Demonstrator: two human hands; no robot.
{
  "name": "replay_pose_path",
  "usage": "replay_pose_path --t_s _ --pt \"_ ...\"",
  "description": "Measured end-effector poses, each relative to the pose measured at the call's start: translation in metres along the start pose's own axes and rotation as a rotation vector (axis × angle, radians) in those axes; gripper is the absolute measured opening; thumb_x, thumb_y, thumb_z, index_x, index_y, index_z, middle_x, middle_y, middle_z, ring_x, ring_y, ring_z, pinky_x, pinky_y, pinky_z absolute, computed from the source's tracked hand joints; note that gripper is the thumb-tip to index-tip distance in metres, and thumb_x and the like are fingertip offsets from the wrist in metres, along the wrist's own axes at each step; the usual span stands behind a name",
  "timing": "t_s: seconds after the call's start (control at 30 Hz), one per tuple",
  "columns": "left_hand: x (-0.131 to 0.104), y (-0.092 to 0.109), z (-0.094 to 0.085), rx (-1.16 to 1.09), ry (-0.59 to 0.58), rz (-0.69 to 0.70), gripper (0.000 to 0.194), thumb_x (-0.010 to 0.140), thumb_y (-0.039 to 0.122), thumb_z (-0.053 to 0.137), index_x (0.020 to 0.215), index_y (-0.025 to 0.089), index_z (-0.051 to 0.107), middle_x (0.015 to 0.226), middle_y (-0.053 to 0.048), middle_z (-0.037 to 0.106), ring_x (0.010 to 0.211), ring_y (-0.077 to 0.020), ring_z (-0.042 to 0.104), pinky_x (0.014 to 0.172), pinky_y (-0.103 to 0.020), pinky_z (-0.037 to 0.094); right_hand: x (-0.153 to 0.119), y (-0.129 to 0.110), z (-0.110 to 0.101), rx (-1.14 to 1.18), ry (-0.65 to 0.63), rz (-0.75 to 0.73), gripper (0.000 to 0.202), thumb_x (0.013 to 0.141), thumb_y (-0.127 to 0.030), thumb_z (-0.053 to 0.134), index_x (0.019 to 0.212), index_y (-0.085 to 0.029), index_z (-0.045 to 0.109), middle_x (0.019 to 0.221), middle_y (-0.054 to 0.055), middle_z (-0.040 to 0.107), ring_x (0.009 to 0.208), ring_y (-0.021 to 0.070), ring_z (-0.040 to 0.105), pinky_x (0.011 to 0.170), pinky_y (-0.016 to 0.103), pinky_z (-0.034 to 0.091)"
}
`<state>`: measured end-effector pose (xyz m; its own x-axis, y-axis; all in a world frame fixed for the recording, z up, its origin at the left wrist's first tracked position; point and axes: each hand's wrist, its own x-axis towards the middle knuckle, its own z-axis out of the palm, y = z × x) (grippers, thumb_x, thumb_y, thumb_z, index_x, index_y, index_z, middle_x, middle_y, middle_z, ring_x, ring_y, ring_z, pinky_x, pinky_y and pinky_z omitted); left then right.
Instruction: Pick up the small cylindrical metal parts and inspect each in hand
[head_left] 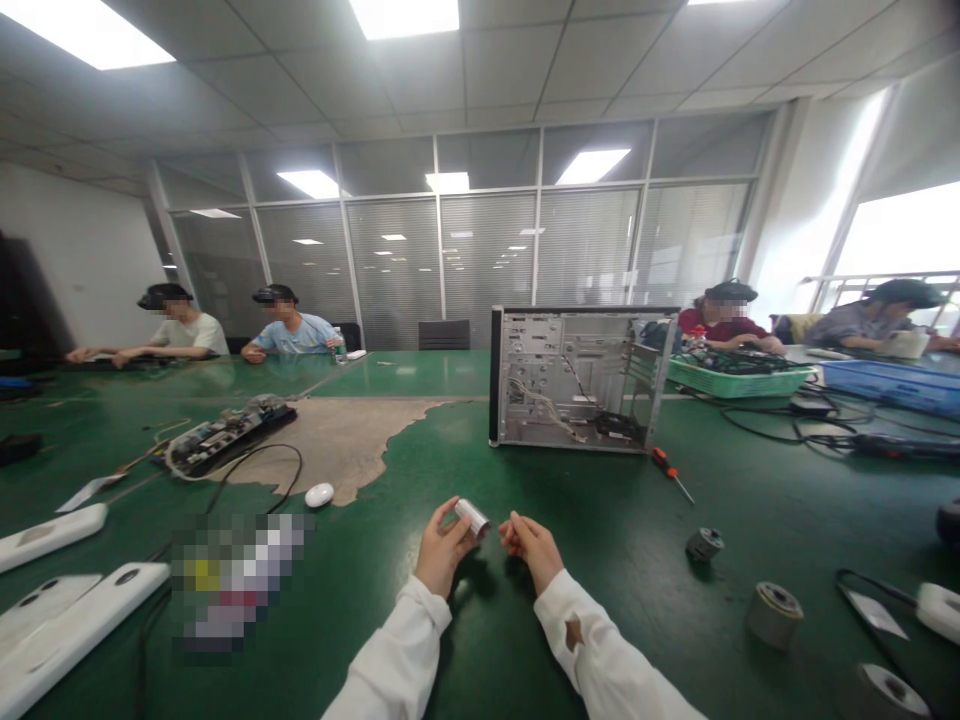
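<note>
My left hand is closed around a small silver cylinder, held tilted above the green tabletop with its darker end toward the right. What kind of part it is, I cannot make out. Just right of that end, my right hand has its thumb and fingers pinched together, apart from the cylinder. Whatever those fingertips may hold is too small to see. Beyond both hands stands an open computer case with loose wires inside. A red and black screwdriver lies by its lower right corner.
Grey cylindrical parts, a small one and a larger one, stand at right. At left are a circuit board, a white oval object and white power strips. Co-workers sit across the table behind a green basket.
</note>
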<state>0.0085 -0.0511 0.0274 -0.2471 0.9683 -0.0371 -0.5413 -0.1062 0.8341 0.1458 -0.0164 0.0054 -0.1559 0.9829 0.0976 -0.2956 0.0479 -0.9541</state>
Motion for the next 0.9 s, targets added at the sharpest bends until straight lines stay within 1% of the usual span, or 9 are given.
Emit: replay_pose_path --t_s 0.17,0.23,0.33,0.4,0.47,0.53,0.67,0.77,0.9 --pt "0.001 0.001 -0.001 -0.096 0.013 -0.062 0.046 0.061 0.016 0.068 0.101 0.015 0.045 0.076 -0.008 0.065 0.067 -0.0166 0.063 0.061 -0.026 0.051 -0.001 -0.003 0.0 0.008 0.003 0.02 0.041 0.06 -0.052 0.055 0.043 -0.016 0.045 0.064 0.003 0.057 0.051 0.0098 0.05 0.046 0.022 0.038" --pt "0.002 0.0 -0.002 -0.128 0.015 -0.088 0.042 0.062 0.015 0.067 0.099 0.015 0.046 0.077 -0.008 0.065 0.07 -0.017 0.063 0.062 -0.026 0.051 0.0 -0.004 0.0 0.003 -0.004 0.031 0.037 0.059 -0.049 0.056 0.044 -0.016 0.048 0.057 0.001 0.054 0.05 0.0103 0.049 0.046 0.022 0.038" --pt "0.003 0.0 -0.004 -0.18 0.018 -0.121 0.033 0.065 0.016 0.065 0.094 0.014 0.05 0.079 -0.008 0.065 0.075 -0.018 0.063 0.066 -0.027 0.051 0.0 -0.003 0.0 -0.022 -0.009 0.037 0.028 0.06 -0.042 0.057 0.05 -0.016 0.056 0.042 -0.003 0.044 0.049 0.0115 0.049 0.046 0.022 0.037" --pt "0.004 0.0 -0.004 -0.222 0.019 -0.14 0.024 0.068 0.015 0.062 0.09 0.013 0.052 0.082 -0.01 0.065 0.08 -0.0187 0.062 0.069 -0.027 0.051 0.0 -0.003 0.0 -0.052 -0.006 0.029 0.022 0.06 -0.037 0.055 0.052 -0.017 0.058 0.038 -0.005 0.039 0.05 0.0125 0.049 0.047 0.022 0.037" --pt "0.003 0.001 -0.003 -0.266 0.018 -0.158 0.018 0.07 0.014 0.058 0.087 0.011 0.052 0.084 -0.011 0.064 0.084 -0.0197 0.061 0.07 -0.027 0.052 0.0 -0.004 0.0 -0.078 -0.006 0.014 0.019 0.06 -0.033 0.054 0.051 -0.017 0.059 0.038 -0.005 0.039 0.051 0.0129 0.049 0.047 0.022 0.036" --pt "0.003 0.003 -0.002 -0.305 0.015 -0.18 0.015 0.072 0.013 0.056 0.086 0.009 0.052 0.086 -0.013 0.064 0.087 -0.0213 0.06 0.069 -0.027 0.052 0.0 -0.004 0.0 -0.091 -0.013 0.0 0.019 0.059 -0.031 0.053 0.048 -0.017 0.057 0.041 -0.003 0.044 0.051 0.0124 0.049 0.047 0.022 0.036" --pt "0.0 0.009 0.001 -0.369 0.01 -0.245 0.014 0.074 0.014 0.054 0.084 0.005 0.052 0.088 -0.017 0.062 0.091 -0.0236 0.058 0.068 -0.025 0.054 0.0 -0.003 -0.002 -0.107 -0.041 -0.029 0.025 0.058 -0.024 0.049 0.034 -0.017 0.046 0.061 0.001 0.057 0.05 0.009 0.045 0.048 0.022 0.035" --pt "-0.001 0.013 0.004 -0.408 0.012 -0.296 0.015 0.075 0.016 0.053 0.084 0.004 0.052 0.091 -0.02 0.061 0.091 -0.0241 0.058 0.065 -0.024 0.055 0.001 -0.003 -0.003 -0.131 -0.054 -0.045 0.025 0.057 -0.019 0.046 0.032 -0.017 0.043 0.069 0.002 0.058 0.052 0.0087 0.044 0.049 0.022 0.035" --pt "-0.001 0.015 0.003 -0.462 0.038 -0.331 0.016 0.077 0.017 0.05 0.084 0.004 0.051 0.09 -0.02 0.06 0.087 -0.0236 0.06 0.061 -0.024 0.055 0.0 -0.003 -0.003 -0.161 -0.06 -0.06 0.024 0.056 -0.017 0.043 0.032 -0.017 0.043 0.07 0.002 0.059 0.051 0.0085 0.044 0.05 0.023 0.034"
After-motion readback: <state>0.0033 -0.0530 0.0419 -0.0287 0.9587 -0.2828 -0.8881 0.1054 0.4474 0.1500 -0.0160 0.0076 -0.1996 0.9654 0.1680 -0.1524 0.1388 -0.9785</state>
